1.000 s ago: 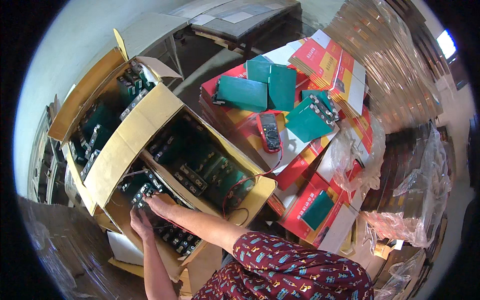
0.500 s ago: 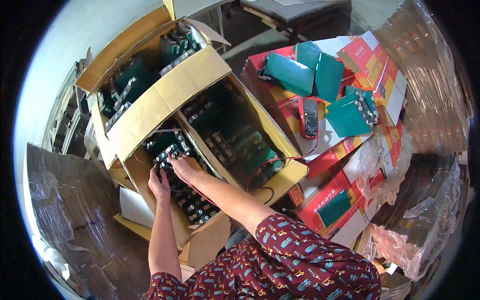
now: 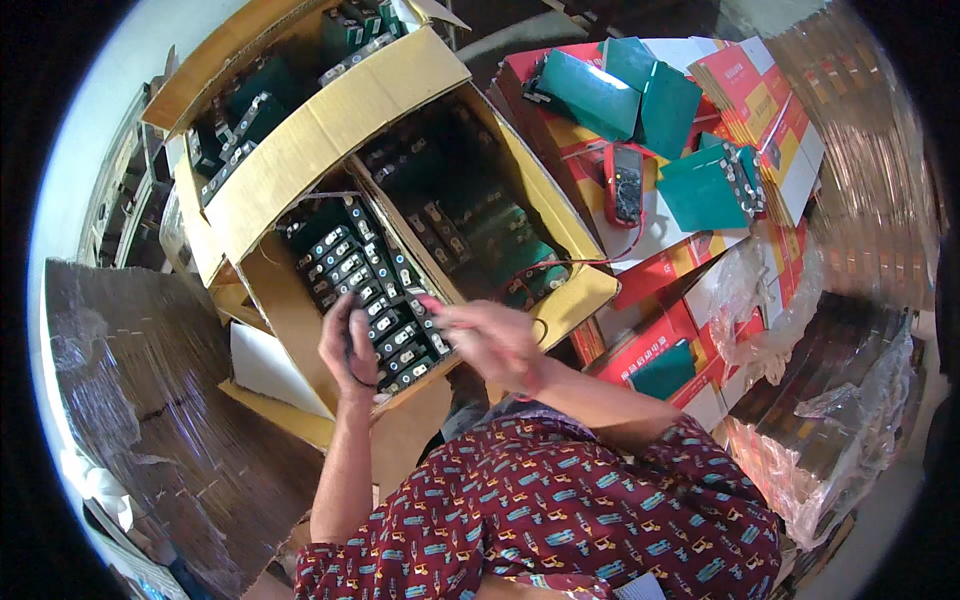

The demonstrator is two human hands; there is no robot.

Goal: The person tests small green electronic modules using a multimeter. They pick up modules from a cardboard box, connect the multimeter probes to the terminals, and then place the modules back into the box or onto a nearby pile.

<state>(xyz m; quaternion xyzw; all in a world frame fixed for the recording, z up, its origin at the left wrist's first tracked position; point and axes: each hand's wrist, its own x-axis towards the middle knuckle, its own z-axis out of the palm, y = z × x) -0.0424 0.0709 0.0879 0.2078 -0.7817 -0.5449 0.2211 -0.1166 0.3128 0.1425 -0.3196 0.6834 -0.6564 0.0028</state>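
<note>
My left hand (image 3: 347, 355) is closed on a black test probe (image 3: 351, 326), its lead looping down past the wrist, over the rows of battery cells (image 3: 348, 262) in the open cardboard box (image 3: 594, 292). My right hand (image 3: 492, 342), blurred, grips a red test probe (image 3: 428, 301) near the right edge of those rows. A red-cased multimeter (image 3: 626, 184) lies on red-and-white printed cardboard to the upper right, leads running from it toward the box. More dark green cells sit in the box's other compartment (image 3: 450, 235).
A second box of cells (image 3: 257, 98) stands behind. Green cells (image 3: 590, 93) and a crumpled plastic bag (image 3: 750, 325) lie on stacked printed boards (image 3: 690, 255). Cardboard stacks (image 3: 845, 160) line the right; wrapped stacks (image 3: 140, 430) fill the lower left.
My right hand has pulled back rightward from the cell terminals, and my left hand has separated from it, exposing the rows. The view has shifted, so the scene sits differently.
</note>
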